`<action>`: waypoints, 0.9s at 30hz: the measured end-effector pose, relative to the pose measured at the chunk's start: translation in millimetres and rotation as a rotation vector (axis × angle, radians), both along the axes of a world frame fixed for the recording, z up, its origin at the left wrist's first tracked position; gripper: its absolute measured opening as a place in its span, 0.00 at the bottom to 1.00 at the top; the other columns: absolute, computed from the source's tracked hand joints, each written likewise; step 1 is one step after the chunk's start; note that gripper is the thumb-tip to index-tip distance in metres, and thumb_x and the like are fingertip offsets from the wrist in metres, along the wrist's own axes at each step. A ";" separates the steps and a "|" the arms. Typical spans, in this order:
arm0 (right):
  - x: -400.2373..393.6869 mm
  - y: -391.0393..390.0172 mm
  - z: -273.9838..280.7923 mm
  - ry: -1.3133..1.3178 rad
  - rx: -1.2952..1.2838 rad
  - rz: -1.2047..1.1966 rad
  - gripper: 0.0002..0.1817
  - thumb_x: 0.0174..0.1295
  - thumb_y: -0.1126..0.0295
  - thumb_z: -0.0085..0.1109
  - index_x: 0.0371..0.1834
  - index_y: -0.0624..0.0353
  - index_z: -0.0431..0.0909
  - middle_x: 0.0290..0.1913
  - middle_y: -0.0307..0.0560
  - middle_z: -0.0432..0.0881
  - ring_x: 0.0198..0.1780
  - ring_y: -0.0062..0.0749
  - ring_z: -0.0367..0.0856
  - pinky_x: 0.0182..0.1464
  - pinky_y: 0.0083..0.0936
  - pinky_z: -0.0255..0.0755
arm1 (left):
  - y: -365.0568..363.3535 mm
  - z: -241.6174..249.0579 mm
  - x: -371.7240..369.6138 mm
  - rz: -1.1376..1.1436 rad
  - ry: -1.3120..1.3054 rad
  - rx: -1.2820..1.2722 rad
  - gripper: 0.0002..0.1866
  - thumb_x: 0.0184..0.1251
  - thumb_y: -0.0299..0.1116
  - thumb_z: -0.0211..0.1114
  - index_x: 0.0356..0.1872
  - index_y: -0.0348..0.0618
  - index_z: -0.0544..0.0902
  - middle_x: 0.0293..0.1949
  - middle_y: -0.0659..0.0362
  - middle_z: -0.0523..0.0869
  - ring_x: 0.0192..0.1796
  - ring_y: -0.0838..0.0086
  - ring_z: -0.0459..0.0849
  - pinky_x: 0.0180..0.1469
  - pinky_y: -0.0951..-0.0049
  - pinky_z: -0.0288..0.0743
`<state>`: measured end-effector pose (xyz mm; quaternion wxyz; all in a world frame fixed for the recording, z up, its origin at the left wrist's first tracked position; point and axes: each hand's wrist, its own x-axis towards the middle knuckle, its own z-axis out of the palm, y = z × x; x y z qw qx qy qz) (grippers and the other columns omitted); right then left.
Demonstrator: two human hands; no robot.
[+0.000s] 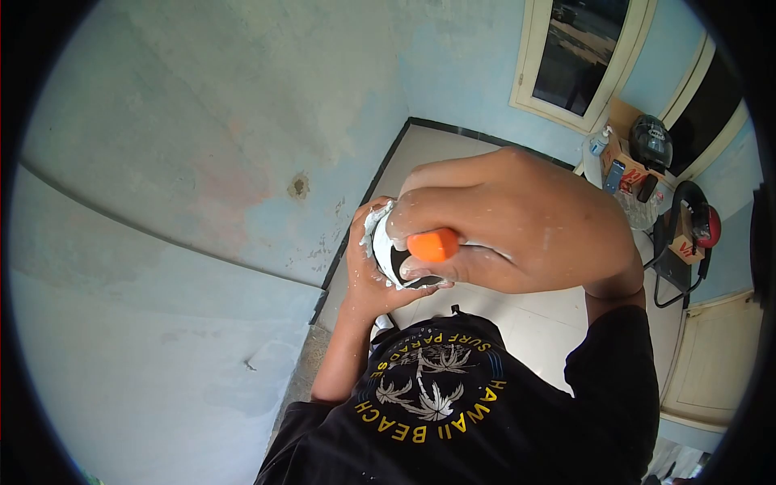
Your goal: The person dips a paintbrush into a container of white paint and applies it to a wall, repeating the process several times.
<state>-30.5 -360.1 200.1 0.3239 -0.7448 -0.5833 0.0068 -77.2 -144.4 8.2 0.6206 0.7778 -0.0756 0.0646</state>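
Note:
My left hand (368, 279) is wrapped round a container (386, 242) smeared with white paste along its rim. Over its opening, my right hand (509, 222) grips a tool by its orange handle (432, 245), whose end sticks out between thumb and fingers. The rest of the tool is hidden by my right hand and the container. Dark surface shows inside the rim, and white specks dot both hands.
A patchy blue-green wall (218, 145) fills the left side, with a small hole. At the right, a table holds a dark helmet (650, 144), a bottle (599, 143) and boxes. Near it stands a black-framed chair (675, 267). Windows are beyond.

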 end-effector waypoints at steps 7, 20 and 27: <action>1.6 1.0 -7.4 0.001 0.051 -0.015 0.14 0.58 0.68 0.71 0.44 0.62 0.79 0.40 0.52 0.81 0.37 0.51 0.81 0.39 0.34 0.75 | 0.0 5.4 3.3 -0.007 -0.058 0.013 0.63 0.25 0.44 0.93 0.69 0.41 0.65 0.64 0.48 0.72 0.64 0.59 0.78 0.66 0.59 0.73; -0.4 -19.9 2.4 0.000 0.364 -0.088 0.13 0.50 0.69 0.73 0.35 0.65 0.83 0.35 0.54 0.86 0.37 0.42 0.87 0.40 0.30 0.80 | -8.4 0.6 18.8 -0.034 -0.420 -0.111 0.64 0.27 0.44 0.93 0.70 0.41 0.63 0.63 0.47 0.72 0.64 0.59 0.78 0.65 0.59 0.76; -0.1 -30.8 -7.5 -0.040 0.483 -0.137 0.14 0.49 0.66 0.72 0.35 0.64 0.84 0.35 0.55 0.87 0.35 0.42 0.89 0.41 0.32 0.82 | -11.9 11.6 21.4 -0.033 -0.354 -0.196 0.65 0.32 0.49 0.92 0.70 0.35 0.58 0.63 0.49 0.75 0.64 0.64 0.79 0.66 0.61 0.74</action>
